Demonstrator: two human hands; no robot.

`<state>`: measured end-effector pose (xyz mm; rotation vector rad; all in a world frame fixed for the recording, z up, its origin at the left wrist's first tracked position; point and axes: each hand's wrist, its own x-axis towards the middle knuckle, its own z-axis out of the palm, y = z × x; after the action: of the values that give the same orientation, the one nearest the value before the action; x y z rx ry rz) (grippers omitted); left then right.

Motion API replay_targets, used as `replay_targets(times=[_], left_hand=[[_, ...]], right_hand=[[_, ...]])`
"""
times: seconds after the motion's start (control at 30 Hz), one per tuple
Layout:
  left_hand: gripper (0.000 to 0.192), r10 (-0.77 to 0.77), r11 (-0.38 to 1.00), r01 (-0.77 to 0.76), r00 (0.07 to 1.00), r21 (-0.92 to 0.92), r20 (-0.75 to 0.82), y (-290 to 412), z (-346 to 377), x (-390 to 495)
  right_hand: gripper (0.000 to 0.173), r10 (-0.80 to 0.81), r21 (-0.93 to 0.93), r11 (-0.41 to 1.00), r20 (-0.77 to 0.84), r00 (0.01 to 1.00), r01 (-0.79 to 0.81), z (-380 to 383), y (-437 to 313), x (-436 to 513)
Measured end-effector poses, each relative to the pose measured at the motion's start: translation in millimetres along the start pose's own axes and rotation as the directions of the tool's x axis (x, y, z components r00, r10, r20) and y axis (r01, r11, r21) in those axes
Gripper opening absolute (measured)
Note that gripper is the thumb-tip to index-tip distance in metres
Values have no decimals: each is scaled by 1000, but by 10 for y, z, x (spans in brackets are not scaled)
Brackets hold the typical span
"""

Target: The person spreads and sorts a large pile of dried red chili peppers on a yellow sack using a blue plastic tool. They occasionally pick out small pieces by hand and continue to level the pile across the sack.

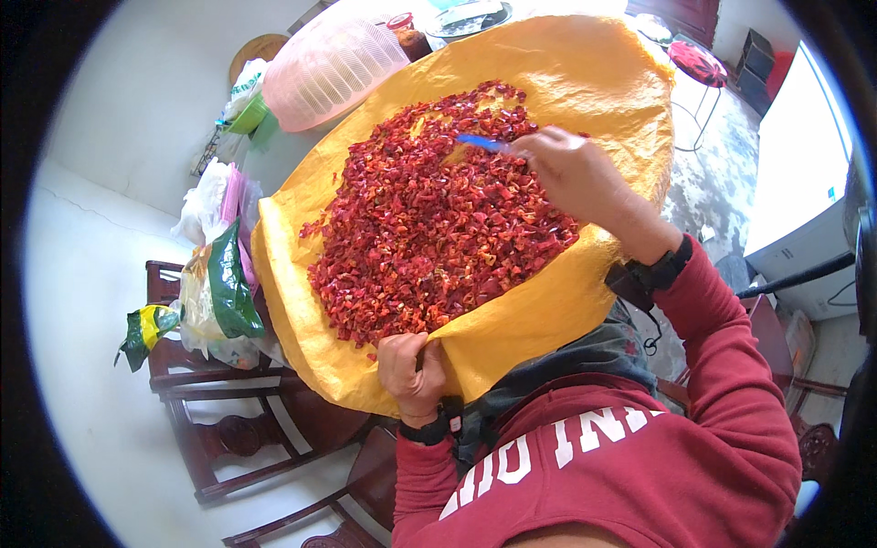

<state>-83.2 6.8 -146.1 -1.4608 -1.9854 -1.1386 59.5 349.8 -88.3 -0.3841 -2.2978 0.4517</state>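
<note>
Chopped red chili peppers are heaped on a yellow woven plastic sheet or sack. My left hand grips the near edge of the yellow sheet, pinching a fold of it between thumb and fingers. Over the right part of the heap, my right hand is closed around a slim blue tool. The blue tip points left across the peppers. Motion blurs it, so its exact kind is unclear, and its grip end is hidden in the fist. Near the tip, a small patch of yellow shows through the peppers.
Beyond the sheet's far left edge rests a pink mesh food cover, with a jar beside it. Plastic bags hang over dark wooden chairs at left. A red-topped stool and a white appliance stand at right.
</note>
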Motion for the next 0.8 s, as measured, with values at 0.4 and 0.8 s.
replay_targets(times=[0.4, 0.8], left_hand=[[22, 26, 999, -26, 1000, 22, 7, -14, 3, -7], [19, 11, 1000, -11, 1000, -9, -15, -36, 30, -42]], right_hand=[[20, 77, -49, 996, 104, 992, -72, 66, 43, -306], [25, 211, -289, 936, -2, 977, -203, 55, 728, 588]])
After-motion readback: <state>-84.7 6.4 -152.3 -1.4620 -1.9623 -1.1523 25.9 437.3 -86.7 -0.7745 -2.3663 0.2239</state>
